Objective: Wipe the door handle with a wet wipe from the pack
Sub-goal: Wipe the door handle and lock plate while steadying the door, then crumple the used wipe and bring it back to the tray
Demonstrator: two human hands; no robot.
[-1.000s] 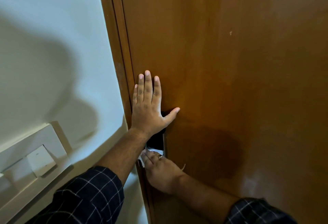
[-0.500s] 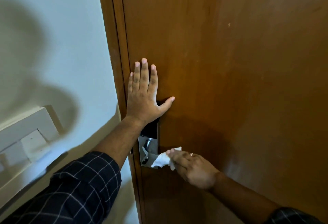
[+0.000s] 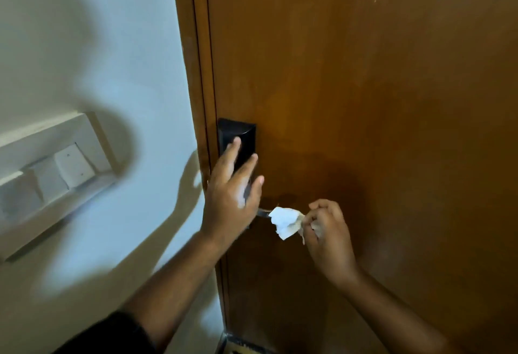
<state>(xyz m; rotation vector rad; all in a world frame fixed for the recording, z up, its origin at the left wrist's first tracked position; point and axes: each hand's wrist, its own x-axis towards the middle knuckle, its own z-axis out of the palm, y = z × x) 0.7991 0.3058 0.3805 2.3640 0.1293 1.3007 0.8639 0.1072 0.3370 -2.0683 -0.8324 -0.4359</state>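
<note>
Now the right hand (image 3: 326, 230) pinches a crumpled white wipe (image 3: 286, 221) on the shiny metal handle (image 3: 263, 212); at nine o'clock, the left hand (image 3: 232, 193) spreads open over the black lock (image 3: 238, 140).

A tall brown wooden door (image 3: 364, 101) stands shut against its brown frame (image 3: 193, 73) beside a pale wall (image 3: 98, 45), and it carries a black rectangular lock plate (image 3: 238, 134) near its left edge, with a short stretch of silver metal handle (image 3: 263, 212) showing below.
</note>
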